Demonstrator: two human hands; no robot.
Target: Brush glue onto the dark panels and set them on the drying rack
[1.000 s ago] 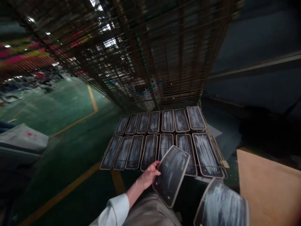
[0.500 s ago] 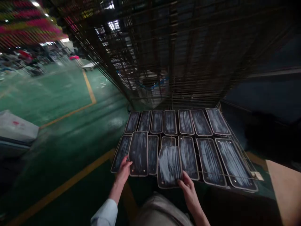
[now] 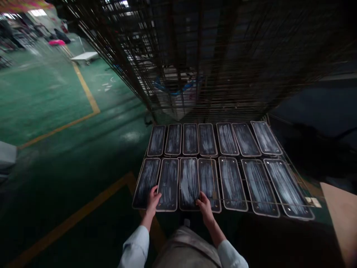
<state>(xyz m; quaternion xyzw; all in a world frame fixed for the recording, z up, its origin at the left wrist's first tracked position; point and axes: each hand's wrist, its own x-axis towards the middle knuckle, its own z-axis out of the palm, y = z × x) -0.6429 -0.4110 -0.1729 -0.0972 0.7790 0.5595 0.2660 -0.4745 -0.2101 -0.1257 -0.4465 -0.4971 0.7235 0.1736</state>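
Note:
Dark rectangular panels with rounded corners, pale edges and streaky whitish smears lie in two rows on a wire rack shelf [image 3: 295,175]. My left hand [image 3: 152,201] is closed on the lower left edge of one dark panel [image 3: 169,182] in the near row. With thumb and fingers, my right hand [image 3: 205,207] grips the lower right edge of the neighbouring dark panel [image 3: 189,180]. Both held panels line up with the near row, side by side. Whether they rest fully on the wires cannot be seen.
Stacked wire shelves [image 3: 223,56] rise steeply behind the panels. A pale bag with a blue rim [image 3: 178,104] shows through the wires. At right is a brown board [image 3: 341,216]. A white flat cart [image 3: 85,56] stands on the green floor [image 3: 50,93] with yellow lines.
Both held panels, earlier raised and overlapping others, have moved down into line with the near row. My right hand has shifted left and up. The view has turned slightly right.

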